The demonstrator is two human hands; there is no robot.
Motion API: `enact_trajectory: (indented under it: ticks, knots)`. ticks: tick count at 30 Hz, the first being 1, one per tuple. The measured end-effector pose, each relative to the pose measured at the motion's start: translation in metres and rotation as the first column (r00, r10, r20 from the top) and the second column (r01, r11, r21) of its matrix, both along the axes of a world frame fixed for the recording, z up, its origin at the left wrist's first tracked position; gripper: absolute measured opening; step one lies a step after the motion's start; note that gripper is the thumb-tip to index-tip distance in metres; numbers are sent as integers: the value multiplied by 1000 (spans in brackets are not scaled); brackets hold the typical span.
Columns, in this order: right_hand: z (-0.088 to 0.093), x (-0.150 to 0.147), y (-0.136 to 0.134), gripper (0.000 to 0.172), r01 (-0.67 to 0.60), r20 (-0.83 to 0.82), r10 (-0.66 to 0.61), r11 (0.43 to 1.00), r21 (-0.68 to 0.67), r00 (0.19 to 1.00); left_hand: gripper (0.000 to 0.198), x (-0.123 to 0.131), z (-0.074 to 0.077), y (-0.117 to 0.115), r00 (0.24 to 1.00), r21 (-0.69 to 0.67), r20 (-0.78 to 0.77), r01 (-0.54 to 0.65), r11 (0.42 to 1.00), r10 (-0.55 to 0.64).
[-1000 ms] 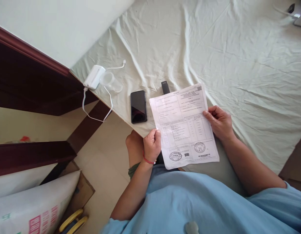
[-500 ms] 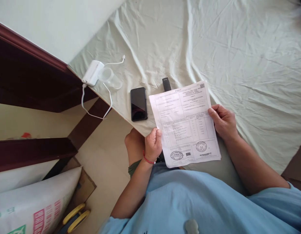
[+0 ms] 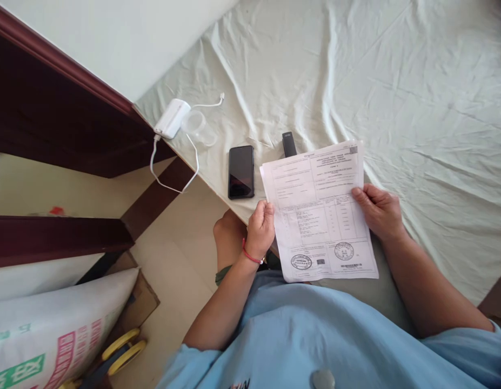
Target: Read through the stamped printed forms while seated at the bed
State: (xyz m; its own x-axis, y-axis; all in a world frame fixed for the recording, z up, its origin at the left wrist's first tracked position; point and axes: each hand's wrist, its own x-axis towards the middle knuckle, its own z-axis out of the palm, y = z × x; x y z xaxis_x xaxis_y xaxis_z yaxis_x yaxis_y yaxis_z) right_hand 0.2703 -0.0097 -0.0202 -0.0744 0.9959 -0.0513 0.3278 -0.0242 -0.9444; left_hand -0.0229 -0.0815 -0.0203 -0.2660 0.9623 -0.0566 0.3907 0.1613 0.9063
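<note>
Between my hands is a small stack of printed paper sheets [image 3: 315,216], held tilted above my lap. The top page carries a form with a table and two round ink stamps near its lower edge. My left hand [image 3: 261,229], with a red cord at the wrist, pinches the left edge. At the right edge, my right hand [image 3: 380,210] grips with its thumb on top and its fingers behind. A black smartphone [image 3: 241,173] lies left of the sheets. Partly hidden behind their top edge is a small black object [image 3: 288,143].
A white adapter [image 3: 172,119] with a white cable sits at the corner of the cloth-covered surface [image 3: 282,65], beside a clear plastic cup [image 3: 198,128]. Dark red wooden furniture [image 3: 64,102] stands at left. Below it lies a printed white sack [image 3: 59,319] near a yellow-rimmed wheel [image 3: 126,351].
The view has shifted slightly, so the phone, adapter and sheets appear further right. Both hands keep their hold on the sheets.
</note>
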Motion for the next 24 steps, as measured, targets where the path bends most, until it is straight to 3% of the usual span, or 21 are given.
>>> enact_trajectory:
  ticks: [3,9,20,24]
  knots:
    - [2,-1,-1,51,4,42,-4,1000,11,999,49,1,0,9,999,32,-19,-32,999,33]
    - [0,-1,-1,49,-14,-96,10,999,-39,995,41,9,-1,11,996,85,-58,-61,995,66]
    - [-4,0,0,39,68,-126,-73,997,-46,989,53,9,-14,4,984,82,141,-121,989,109]
    - [-5,1,1,40,95,-108,-99,995,-42,989,55,4,-17,5,938,9,327,-129,992,119]
